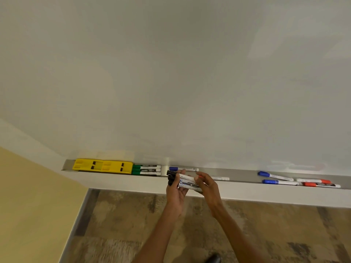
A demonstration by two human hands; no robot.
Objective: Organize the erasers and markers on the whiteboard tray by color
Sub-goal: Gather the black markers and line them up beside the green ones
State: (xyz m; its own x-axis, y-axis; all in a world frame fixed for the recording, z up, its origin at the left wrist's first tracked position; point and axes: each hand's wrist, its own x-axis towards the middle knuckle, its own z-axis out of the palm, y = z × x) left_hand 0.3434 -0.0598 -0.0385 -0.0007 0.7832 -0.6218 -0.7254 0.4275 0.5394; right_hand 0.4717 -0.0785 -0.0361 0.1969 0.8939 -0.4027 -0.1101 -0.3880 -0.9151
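Two yellow erasers (102,166) lie end to end at the tray's left end. Three green markers (146,170) lie stacked beside them. My left hand (175,192) grips a bundle of black-capped markers (182,180) just in front of the tray (241,176). My right hand (208,185) closes on the bundle's right end. A blue marker (183,169) lies in the tray behind my hands. Farther right lie two blue markers (275,178) and two red markers (321,183). A white marker end (220,178) shows by my right hand; its cap is hidden.
The whiteboard (171,73) fills the upper view. A yellow wall (28,205) stands at the left. Below the tray is patterned floor (133,224), with a dark shoe tip (213,258) near the bottom edge.
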